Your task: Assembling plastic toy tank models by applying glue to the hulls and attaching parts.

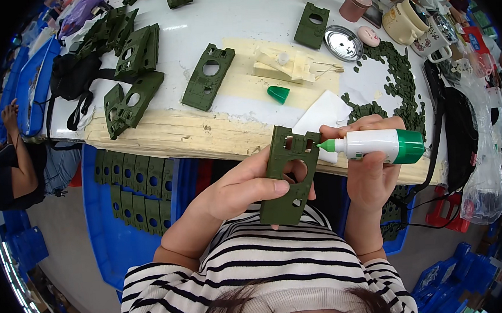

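Note:
My left hand [244, 186] is closed round a dark green plastic model hull part [280, 204], a flat plate with a large round hole and smaller cut-outs, tilted up in front of my chest. In my right hand [374, 177] lies a white glue bottle [371, 146] with a green base, held sideways. Its green nozzle points left and meets or nearly meets the part's upper right edge. A loose green cap [278, 94] rests on the table beyond. Another green hull part [209, 77] lies flat to the left of the cap.
Small green pieces [400, 79] spread across the right of the table near a round metal tin [343, 43] and mugs [406, 22]. More hull parts are stacked [139, 51] at the left. Below the table edge, a blue bin [108, 236] holds rows of them. A person [22, 166] sits at far left.

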`<state>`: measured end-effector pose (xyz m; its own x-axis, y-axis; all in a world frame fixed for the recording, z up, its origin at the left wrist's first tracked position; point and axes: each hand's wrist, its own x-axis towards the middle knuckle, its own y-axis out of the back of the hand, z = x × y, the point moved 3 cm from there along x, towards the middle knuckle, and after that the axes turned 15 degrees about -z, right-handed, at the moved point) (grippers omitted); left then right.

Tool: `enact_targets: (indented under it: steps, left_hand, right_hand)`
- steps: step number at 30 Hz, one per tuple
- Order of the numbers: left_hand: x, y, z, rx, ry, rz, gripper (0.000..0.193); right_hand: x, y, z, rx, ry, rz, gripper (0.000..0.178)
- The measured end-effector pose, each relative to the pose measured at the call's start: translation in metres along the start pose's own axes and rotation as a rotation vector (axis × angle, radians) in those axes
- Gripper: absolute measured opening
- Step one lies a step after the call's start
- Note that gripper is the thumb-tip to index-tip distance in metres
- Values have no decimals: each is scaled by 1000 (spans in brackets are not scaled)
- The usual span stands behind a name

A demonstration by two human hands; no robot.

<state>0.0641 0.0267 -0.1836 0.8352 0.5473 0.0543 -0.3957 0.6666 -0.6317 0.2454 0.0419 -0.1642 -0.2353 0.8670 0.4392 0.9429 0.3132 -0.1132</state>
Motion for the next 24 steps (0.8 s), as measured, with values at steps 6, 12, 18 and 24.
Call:
enact_targets:
  steps: [6, 12, 18, 24]
  left_hand:
    - [1, -4, 1, 29, 96, 149, 78]
    - [-1, 2, 0, 6, 8, 2, 55]
    - [-3, 1, 2, -1, 18, 4, 54]
    - [-3, 2, -3, 1, -24, 16, 48]
  right_hand:
    - [-1, -6, -2, -116, -49, -7, 52]
    - [-1, -6, 1, -8, 41, -33, 41]
    - [-1, -5, 2, -62, 44, -50, 41]
    - [-3, -6, 1, -52, 22, -26, 41]
